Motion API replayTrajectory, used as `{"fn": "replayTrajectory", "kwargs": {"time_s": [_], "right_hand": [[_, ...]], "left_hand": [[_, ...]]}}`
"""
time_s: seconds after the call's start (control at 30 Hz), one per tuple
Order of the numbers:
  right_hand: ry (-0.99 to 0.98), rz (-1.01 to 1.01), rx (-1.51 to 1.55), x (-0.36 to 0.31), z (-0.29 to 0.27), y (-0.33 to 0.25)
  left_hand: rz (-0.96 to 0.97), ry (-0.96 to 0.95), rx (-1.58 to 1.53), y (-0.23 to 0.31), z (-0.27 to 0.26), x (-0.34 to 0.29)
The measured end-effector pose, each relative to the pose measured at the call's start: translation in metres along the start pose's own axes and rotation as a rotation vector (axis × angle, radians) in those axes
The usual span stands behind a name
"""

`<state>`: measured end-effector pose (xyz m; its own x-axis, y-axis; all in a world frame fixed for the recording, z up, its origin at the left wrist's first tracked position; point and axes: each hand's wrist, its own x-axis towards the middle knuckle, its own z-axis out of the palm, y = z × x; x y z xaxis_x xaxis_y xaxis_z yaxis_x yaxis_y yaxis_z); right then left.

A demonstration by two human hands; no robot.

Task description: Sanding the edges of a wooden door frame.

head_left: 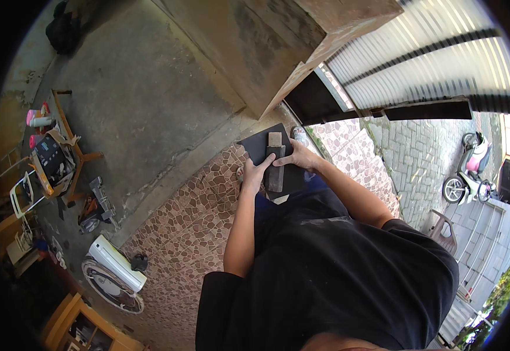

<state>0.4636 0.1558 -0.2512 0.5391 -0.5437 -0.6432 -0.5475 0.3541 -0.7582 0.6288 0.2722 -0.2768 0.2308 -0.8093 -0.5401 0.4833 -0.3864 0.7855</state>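
Observation:
A thin dark sheet [257, 146], maybe sandpaper, lies in front of my body at lap height. On it rests a long narrow block [275, 140] with a bare, light-brown far end. Its middle looks covered by a dark grey strip [275, 177]; whether that strip is part of the sheet I cannot tell. My left hand [257, 172] grips from the left side, its thumb laid on the block. From the right, my right hand [302, 157] also grips, with its thumb pressed on the strip near the left thumb. The other fingers are mostly hidden.
Stone-patterned tiles [190, 228] border a concrete floor [150, 88]. A wooden frame [68, 134], a cardboard box [53, 158] and a long white casing [116, 263] stand at left. Ahead is a large brown board-like structure [266, 47]; outside at right, a parked scooter [468, 169].

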Motion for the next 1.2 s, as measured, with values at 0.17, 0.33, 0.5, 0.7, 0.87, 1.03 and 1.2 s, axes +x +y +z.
{"fn": "replayTrajectory", "kwargs": {"time_s": [0.17, 0.33, 0.5, 0.7, 0.87, 1.03, 1.2], "right_hand": [[-0.167, 0.095, 0.355, 0.011, -0.006, -0.012], [-0.212, 0.11, 0.474, 0.031, -0.001, -0.015], [-0.158, 0.161, 0.716, 0.017, -0.008, -0.014], [-0.09, 0.07, 0.854, -0.021, -0.022, -0.023], [-0.055, -0.029, 0.974, -0.053, -0.032, -0.034], [0.077, -0.15, 1.015, -0.073, -0.04, -0.044], [0.216, -0.281, 1.033, -0.094, -0.042, -0.049]], "left_hand": [[-0.031, 0.019, -0.098, 0.01, 0.009, 0.007], [0.051, 0.066, -0.068, -0.006, 0.0, 0.027], [0.054, 0.081, 0.168, 0.019, 0.011, 0.04], [0.491, 0.22, 0.501, 0.083, 0.047, 0.038], [0.806, 0.189, 0.562, 0.176, 0.09, 0.017], [1.225, 0.213, 0.643, 0.246, 0.121, -0.003], [1.641, 0.281, 0.915, 0.304, 0.138, -0.014]]}}
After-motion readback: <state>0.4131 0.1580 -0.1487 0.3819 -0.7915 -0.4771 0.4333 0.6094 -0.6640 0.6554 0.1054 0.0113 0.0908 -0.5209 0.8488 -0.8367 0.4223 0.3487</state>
